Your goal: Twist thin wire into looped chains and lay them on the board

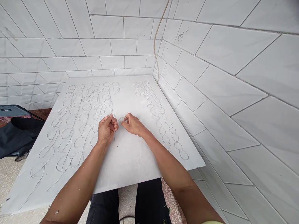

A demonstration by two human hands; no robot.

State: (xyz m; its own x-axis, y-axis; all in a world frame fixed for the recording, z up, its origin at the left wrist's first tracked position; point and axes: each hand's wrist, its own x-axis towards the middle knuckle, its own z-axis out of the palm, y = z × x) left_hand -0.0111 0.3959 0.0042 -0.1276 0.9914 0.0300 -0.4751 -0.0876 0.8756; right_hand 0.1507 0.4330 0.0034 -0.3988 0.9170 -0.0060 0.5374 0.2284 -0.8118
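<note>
A thin wire [120, 119] runs between my two hands above the middle of a white board [130, 155]. My left hand [106, 128] is closed in a fist round one end of it, with a short piece of wire hanging below the fist. My right hand [132, 124] pinches the other end between thumb and fingers. Rows of thin wire loops [80, 116] lie flat on the board to the left of my hands. A curved line of smaller wire loops [161, 119] lies to the right.
White tiled walls [221, 93] close in the back and the right side. A thin cord [157, 40] hangs down in the corner. A dark bag and cloth [16, 132] lie on the floor at the left. My legs in dark trousers [130, 205] show below the board's near edge.
</note>
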